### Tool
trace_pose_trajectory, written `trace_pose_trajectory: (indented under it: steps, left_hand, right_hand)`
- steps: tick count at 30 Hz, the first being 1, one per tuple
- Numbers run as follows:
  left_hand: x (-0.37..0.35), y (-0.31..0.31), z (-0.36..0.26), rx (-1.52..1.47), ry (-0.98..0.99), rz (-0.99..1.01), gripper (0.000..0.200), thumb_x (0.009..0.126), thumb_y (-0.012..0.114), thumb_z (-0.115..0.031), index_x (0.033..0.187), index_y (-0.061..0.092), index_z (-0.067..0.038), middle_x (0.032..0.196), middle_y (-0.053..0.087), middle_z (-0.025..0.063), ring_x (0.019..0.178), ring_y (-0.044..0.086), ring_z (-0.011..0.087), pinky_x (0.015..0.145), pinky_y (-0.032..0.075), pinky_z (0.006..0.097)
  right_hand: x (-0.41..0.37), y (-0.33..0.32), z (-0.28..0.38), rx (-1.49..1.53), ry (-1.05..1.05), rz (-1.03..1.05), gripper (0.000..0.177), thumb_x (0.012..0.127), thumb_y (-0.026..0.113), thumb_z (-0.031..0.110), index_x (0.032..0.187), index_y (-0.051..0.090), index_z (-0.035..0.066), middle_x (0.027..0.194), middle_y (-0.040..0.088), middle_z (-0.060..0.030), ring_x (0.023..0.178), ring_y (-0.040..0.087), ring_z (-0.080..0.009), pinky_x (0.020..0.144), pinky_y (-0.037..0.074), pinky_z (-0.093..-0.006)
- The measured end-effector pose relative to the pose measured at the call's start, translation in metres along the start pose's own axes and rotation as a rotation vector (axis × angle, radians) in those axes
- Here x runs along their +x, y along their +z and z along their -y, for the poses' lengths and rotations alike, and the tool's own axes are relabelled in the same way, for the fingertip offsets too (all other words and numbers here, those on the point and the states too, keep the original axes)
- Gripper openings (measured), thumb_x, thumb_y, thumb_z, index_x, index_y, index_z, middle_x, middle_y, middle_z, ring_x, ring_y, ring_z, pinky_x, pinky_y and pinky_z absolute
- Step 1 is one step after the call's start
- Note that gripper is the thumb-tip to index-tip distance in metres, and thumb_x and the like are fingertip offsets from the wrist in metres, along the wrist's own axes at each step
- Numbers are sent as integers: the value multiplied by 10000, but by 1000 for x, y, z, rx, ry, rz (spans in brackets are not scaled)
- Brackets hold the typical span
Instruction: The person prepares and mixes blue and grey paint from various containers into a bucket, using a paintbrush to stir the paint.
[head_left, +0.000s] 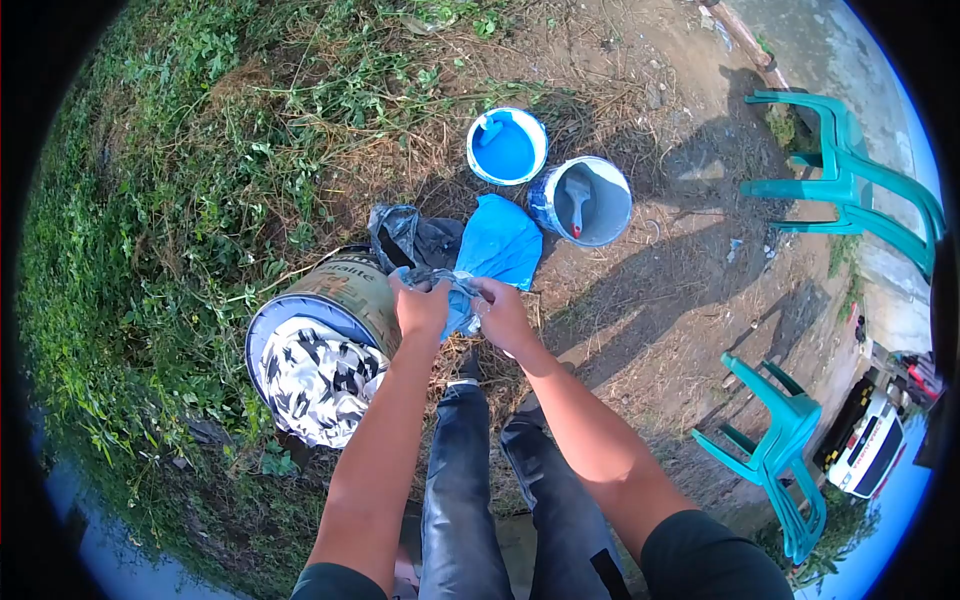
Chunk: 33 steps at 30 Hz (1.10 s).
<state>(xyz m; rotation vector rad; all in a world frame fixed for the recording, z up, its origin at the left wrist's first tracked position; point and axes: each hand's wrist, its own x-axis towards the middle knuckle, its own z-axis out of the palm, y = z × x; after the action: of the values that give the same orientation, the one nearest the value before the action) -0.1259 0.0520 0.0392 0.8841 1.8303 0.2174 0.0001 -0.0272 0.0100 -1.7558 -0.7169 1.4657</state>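
Crumpled thin plastic, greyish and light blue, is stretched between my two hands. My left hand grips its left side, and my right hand pinches its right side. Just beyond them a blue plastic bag lies on the ground, with a dark grey plastic bag to its left. Farther off stands a white bucket of blue paint with a blue-coated tool inside. Beside it, a second bucket holds a paintbrush.
A large tub with black-and-white patterned cloth on top stands at the left. Green chairs and another green chair are at the right. Weeds cover the left side; a white vehicle is at the far right.
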Motion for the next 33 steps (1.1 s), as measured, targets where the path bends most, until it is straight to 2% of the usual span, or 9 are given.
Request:
trace_pose_trajectory:
  steps: [7, 9, 13, 16, 22, 25, 27, 30, 33]
  left_hand:
    - [32, 15, 19, -203, -214, 51, 403, 830, 743, -98, 1162, 584, 67, 1019, 692, 146, 865, 658, 216, 703, 520, 355]
    - [38, 21, 21, -116, -289, 96, 518, 793, 789, -222, 1185, 633, 78, 1082, 700, 246, 920, 694, 290, 793, 542, 419]
    - [39, 22, -2, 325, -114, 382, 673, 757, 790, -455, 1154, 688, 79, 1117, 704, 272, 983, 706, 340, 855, 543, 442]
    - [23, 16, -26, 723, 139, 317, 681, 699, 779, -539, 1020, 747, 61, 1086, 736, 232, 1021, 713, 367, 853, 551, 425]
    - [21, -11, -59, 849, 33, 407, 623, 680, 818, -475, 1063, 743, 10, 1181, 716, 216, 1087, 694, 364, 909, 533, 447]
    - [22, -20, -62, 854, 57, 317, 590, 694, 816, -447, 1091, 744, -16, 1199, 711, 213, 1112, 687, 351, 965, 514, 433]
    - [24, -24, -69, 988, 116, 306, 558, 707, 810, -437, 1086, 750, -32, 1187, 716, 202, 1110, 688, 347, 985, 504, 432]
    - [31, -37, -77, 1144, 204, 298, 567, 734, 793, -442, 1128, 728, -38, 1191, 712, 193, 1137, 674, 343, 1035, 471, 444]
    - [42, -45, -69, 1208, 290, 268, 579, 769, 768, -458, 1170, 705, -46, 1195, 707, 177, 1169, 656, 342, 1084, 431, 444]
  right_hand:
    - [-7, -20, 4, 22, 174, 80, 351, 862, 535, -135, 1199, 621, -86, 974, 690, -109, 846, 627, -137, 752, 499, -310]
    - [-6, -24, -4, 216, 197, 88, 398, 865, 521, -153, 1247, 591, -62, 1004, 676, -100, 833, 607, -135, 750, 489, -298]
    - [6, -35, -16, 338, 190, 167, 481, 908, 522, -154, 1369, 484, -23, 1109, 660, -109, 915, 616, -138, 800, 497, -301]
    - [8, -40, -22, 103, 100, 123, 499, 907, 576, -125, 1382, 472, -15, 1101, 669, -114, 973, 639, -163, 824, 512, -324]
    - [-6, -45, -13, -802, -238, 147, 404, 823, 725, 49, 1194, 567, 28, 1024, 689, -205, 965, 670, -408, 808, 548, -485]
    - [5, -48, -39, -1011, -101, 7, 337, 848, 714, 57, 1158, 587, 27, 943, 701, -194, 902, 684, -406, 763, 550, -502]
    - [32, -47, -61, -947, 102, -112, 353, 859, 767, 132, 1144, 594, 14, 861, 705, -184, 803, 688, -398, 725, 557, -485]
    - [53, -38, -36, 61, 477, -79, 521, 852, 831, 203, 1258, 562, 18, 883, 715, -139, 706, 680, -314, 683, 558, -422]
    - [38, -4, 11, -126, 143, -14, 683, 856, 820, 162, 1432, 465, 70, 1117, 674, -150, 878, 688, -282, 757, 551, -422]
